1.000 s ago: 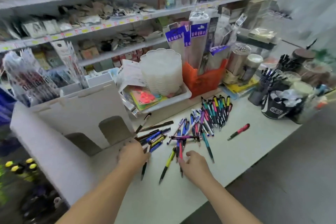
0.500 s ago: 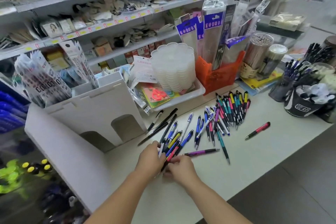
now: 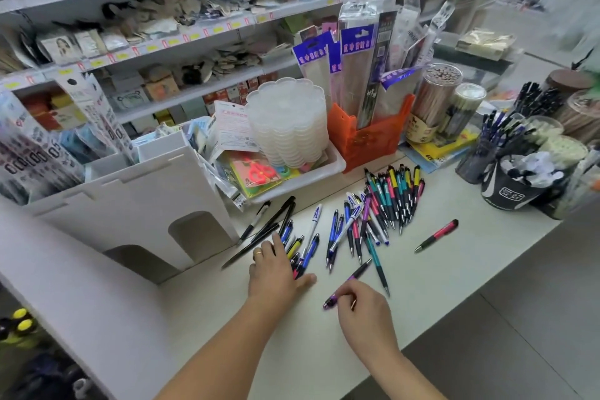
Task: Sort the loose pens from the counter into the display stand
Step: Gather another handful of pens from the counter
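Several loose pens [image 3: 383, 204] lie scattered on the white counter [image 3: 454, 269]. My left hand [image 3: 276, 266] lies flat with straight fingers over a small bunch of blue, yellow and red pens [image 3: 305, 250]. My right hand [image 3: 360, 308] pinches the back end of a purple pen [image 3: 352, 278] that lies on the counter. A red pen [image 3: 436, 235] sits alone to the right. The white cardboard display stand [image 3: 136, 204] with arched cut-outs stands at the left.
A white tray [image 3: 334, 169] with stacked clear plastic lids, an orange basket [image 3: 370, 140] of packaged goods, and cups of pens [image 3: 506, 182] line the back and right. Shelves rise behind. The counter's front edge runs diagonally at lower right.
My right hand has left the bunch and moved right to take the purple pen's end. My left hand has flattened over the gathered pens.
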